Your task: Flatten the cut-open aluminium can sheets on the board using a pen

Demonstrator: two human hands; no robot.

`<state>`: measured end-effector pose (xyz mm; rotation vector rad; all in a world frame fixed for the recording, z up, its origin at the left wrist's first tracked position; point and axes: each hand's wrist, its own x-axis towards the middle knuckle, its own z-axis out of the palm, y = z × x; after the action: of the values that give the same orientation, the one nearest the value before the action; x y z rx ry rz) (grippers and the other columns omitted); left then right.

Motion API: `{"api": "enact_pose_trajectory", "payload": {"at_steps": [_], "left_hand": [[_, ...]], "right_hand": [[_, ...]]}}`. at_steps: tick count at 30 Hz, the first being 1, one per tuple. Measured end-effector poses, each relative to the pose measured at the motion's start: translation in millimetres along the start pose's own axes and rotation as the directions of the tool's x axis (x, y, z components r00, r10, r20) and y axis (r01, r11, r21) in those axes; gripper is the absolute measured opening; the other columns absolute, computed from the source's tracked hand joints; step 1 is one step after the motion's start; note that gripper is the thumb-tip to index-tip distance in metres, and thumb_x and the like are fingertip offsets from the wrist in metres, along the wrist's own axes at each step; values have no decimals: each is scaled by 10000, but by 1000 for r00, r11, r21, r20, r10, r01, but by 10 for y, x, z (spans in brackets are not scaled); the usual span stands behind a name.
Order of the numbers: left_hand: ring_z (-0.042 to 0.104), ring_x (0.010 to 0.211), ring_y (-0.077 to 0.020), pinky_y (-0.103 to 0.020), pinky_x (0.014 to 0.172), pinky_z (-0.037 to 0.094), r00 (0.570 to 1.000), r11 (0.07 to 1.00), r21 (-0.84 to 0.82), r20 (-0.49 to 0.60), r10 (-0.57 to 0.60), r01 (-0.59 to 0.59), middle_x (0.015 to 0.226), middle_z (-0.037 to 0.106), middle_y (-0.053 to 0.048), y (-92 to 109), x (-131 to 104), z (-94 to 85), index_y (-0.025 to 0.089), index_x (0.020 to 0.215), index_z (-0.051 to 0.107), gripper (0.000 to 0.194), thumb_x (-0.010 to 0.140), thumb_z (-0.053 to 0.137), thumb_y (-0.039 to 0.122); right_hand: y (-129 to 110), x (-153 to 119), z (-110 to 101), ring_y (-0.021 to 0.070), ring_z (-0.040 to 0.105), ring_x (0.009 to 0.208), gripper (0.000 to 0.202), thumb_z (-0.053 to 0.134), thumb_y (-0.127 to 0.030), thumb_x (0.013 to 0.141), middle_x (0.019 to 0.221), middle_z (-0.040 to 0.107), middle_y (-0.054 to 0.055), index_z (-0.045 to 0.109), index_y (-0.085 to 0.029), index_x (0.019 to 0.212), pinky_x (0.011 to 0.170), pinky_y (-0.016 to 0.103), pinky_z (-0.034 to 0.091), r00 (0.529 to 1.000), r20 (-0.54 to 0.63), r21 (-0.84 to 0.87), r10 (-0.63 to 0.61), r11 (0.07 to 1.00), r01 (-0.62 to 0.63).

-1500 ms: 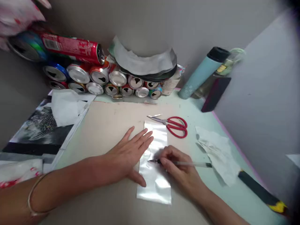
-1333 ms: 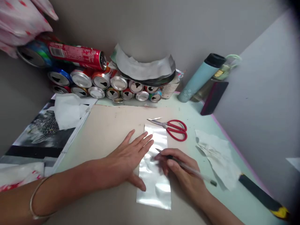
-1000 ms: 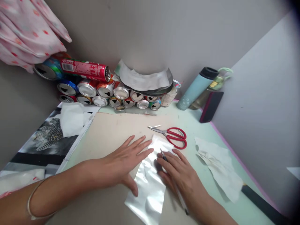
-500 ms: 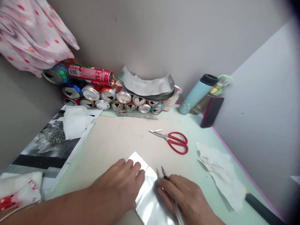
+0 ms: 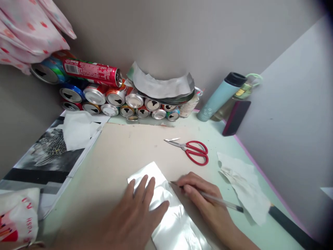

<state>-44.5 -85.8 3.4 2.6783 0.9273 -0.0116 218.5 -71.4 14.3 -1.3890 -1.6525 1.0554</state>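
A shiny silver metal sheet (image 5: 177, 222) lies slanted on the beige board (image 5: 119, 149). My left hand (image 5: 143, 208) rests on its left part with fingers spread, pressing it flat. Just right of the sheet, my right hand (image 5: 200, 194) is closed around a thin clear pen-like tool (image 5: 221, 201). The tool's dark pointed tip is close to the sheet's upper right edge; whether it touches is hard to tell. Beyond the hands, red-handled scissors (image 5: 196, 152) lie with a small pointed metal sliver (image 5: 173, 139) beside their blades.
Stacked drink cans (image 5: 114, 99) line the back wall, with curved metal sheets (image 5: 163, 86) on top. A blue bottle (image 5: 221, 97) and dark phone (image 5: 236, 118) stand back right. Crumpled tissue (image 5: 241, 187) lies right, a printed picture (image 5: 52, 149) left.
My left hand has spread its fingers flatter on the sheet. The sheet has turned a little. My right hand has tilted the tool, its tip now pointing left toward the sheet's edge.
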Motion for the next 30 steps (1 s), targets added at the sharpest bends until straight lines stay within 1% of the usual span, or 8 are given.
{"api": "enact_pose_trajectory", "payload": {"at_steps": [5,8,15,21,24,26,28,30], "left_hand": [[300,1528,-411,-591,1192,349,999,998,-58,-27,28,-29,1681,274,-152,-31,-3,20,345,1591,335,831,869,670,107],[312,1520,-424,-598,1175,368,1000,997,-74,-15,25,-26,1672,287,-168,-39,20,-19,319,1583,364,785,875,627,105],[354,1495,-442,-609,1130,407,999,998,-68,42,12,-10,1636,357,-196,5,76,-163,297,1553,416,731,869,587,101],[379,1477,-454,-623,1124,406,1000,1000,-5,16,1,-1,1634,364,-194,-8,18,27,323,1595,317,790,881,612,159],[479,1400,-448,-630,1113,406,1000,1000,13,28,-13,13,1565,461,-201,1,13,50,306,1593,325,772,886,603,170],[544,1329,-421,-610,1106,416,999,1000,-4,49,-19,19,1490,536,-195,14,61,-24,287,1576,365,726,896,602,196],[575,1276,-412,-603,1073,448,993,999,-1,115,-34,34,1417,585,-203,14,156,-140,250,1549,412,672,909,619,247],[557,1285,-428,-604,1056,459,977,1000,20,215,-7,3,1413,570,-232,-19,282,-254,205,1525,436,713,884,708,359]], "right_hand": [[-9,24,96,169,638,650,148,651,-299,914,744,686,24,715,-196,828,576,247,516,999,-18,-6,40,999,-40],[4,-5,100,165,616,662,161,630,-290,939,755,670,21,678,-200,815,598,257,512,999,35,-53,-1,999,2],[63,-62,74,166,662,757,86,617,-239,992,869,687,23,695,-232,955,703,260,551,987,85,-133,-134,980,145],[-35,-62,-25,176,747,705,121,625,-263,989,835,776,31,736,-230,952,623,209,602,989,-83,-106,-122,988,113],[-97,-98,-100,179,769,711,207,539,-269,1046,855,795,40,739,-235,1005,637,216,626,987,-28,-171,-156,974,149],[-110,-122,-115,192,769,772,227,505,-291,1069,919,790,66,723,-227,1083,683,246,640,968,49,-297,-246,922,249],[-83,-140,-96,244,762,943,291,544,-378,1058,1057,782,125,676,-192,1239,787,319,652,929,156,-442,-336,817,370],[-22,-154,-60,325,700,1155,575,653,-528,969,1226,741,201,590,-133,1382,928,426,625,883,262,-543,-390,696,469]]}}
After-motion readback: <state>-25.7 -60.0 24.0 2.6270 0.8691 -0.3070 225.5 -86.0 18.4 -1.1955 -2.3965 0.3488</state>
